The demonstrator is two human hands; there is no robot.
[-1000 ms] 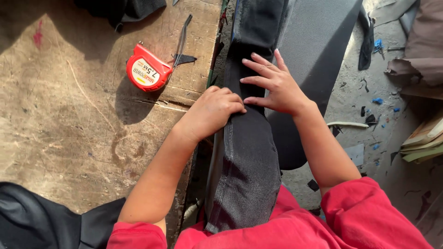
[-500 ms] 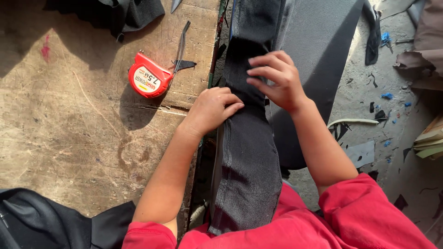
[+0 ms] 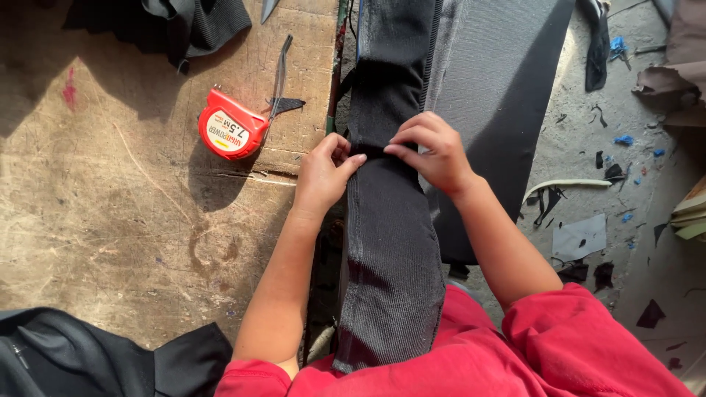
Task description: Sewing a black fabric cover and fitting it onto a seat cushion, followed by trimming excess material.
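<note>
Both hands, left hand (image 3: 320, 176) and right hand (image 3: 430, 151), are pinching a dark fabric strip (image 3: 390, 242), grips clamped, beside the desk (image 3: 110, 220) edge; red tape measure (image 3: 229, 134) and scissors (image 3: 279, 77) are lying nearby.

Left hand (image 3: 320, 176) and right hand (image 3: 434, 151) side by side, fingers curled, fingertips nearly meeting, forearms bare

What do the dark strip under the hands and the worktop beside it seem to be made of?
Dark strip: probably a knitted or ribbed fabric, matt charcoal, with fine lengthwise ridges. Worktop: likely plywood or board, bare, scratched and stained, with a splintered edge.
</note>
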